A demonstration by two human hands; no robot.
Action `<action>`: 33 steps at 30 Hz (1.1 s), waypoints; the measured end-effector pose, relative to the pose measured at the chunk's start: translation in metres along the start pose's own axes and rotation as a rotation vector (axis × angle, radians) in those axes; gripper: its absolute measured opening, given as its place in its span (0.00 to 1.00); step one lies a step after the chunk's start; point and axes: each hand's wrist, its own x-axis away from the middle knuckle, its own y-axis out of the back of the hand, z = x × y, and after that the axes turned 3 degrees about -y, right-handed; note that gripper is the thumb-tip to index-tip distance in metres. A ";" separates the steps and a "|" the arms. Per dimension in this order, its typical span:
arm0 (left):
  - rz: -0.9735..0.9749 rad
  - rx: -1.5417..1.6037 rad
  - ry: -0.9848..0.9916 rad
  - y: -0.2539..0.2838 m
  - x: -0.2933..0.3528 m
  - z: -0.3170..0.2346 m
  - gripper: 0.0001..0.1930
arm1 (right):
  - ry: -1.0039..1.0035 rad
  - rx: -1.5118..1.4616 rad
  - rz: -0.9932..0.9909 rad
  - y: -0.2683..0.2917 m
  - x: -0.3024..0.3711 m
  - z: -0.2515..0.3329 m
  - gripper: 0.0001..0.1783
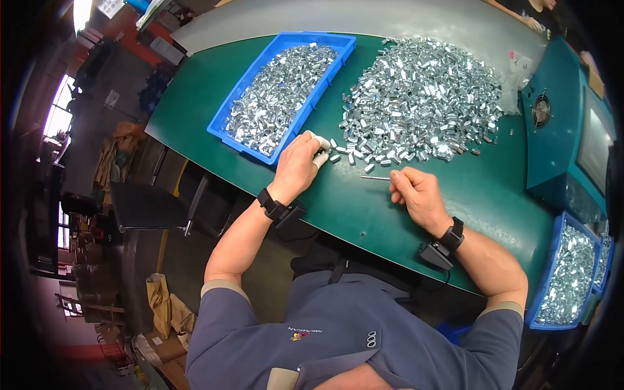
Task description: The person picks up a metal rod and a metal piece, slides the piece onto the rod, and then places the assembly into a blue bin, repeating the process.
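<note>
passage: green tabletop (354, 214), near side | obstacles: metal-piece heap (422, 97), blue tray (314, 94)

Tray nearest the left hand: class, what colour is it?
The plastic tray is blue; it shows best in the head view.

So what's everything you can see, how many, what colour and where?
Table: one, green, middle
Large tray: one, blue, on the table's left side
Side trays: at least two, blue, lower right
Metal pieces: too many to count, silver, heaped on the table and inside the trays
Thin rod: one, grey, just below the heap
Machine: one, teal, right
Plastic bag: one, clear, right of the heap
Lamp: one, white, upper left
Background clutter: uncountable, mixed colours, left
Another person's hand: one, bare, top right
Shirt: one, grey-blue, bottom
Wrist straps: two, black, on both wrists
Left hand: one, white finger covers, by the heap's edge
Right hand: one, bare, holding the rod
</note>
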 end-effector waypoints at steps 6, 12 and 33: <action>-0.034 0.232 0.183 0.003 0.002 -0.018 0.10 | -0.011 -0.014 0.020 0.000 0.000 -0.002 0.19; 0.013 1.129 0.399 -0.017 0.012 -0.043 0.13 | 0.004 -0.025 0.043 0.002 -0.003 -0.007 0.13; 0.025 1.262 0.434 -0.055 0.032 -0.081 0.09 | 0.077 0.036 0.042 -0.002 0.002 -0.002 0.08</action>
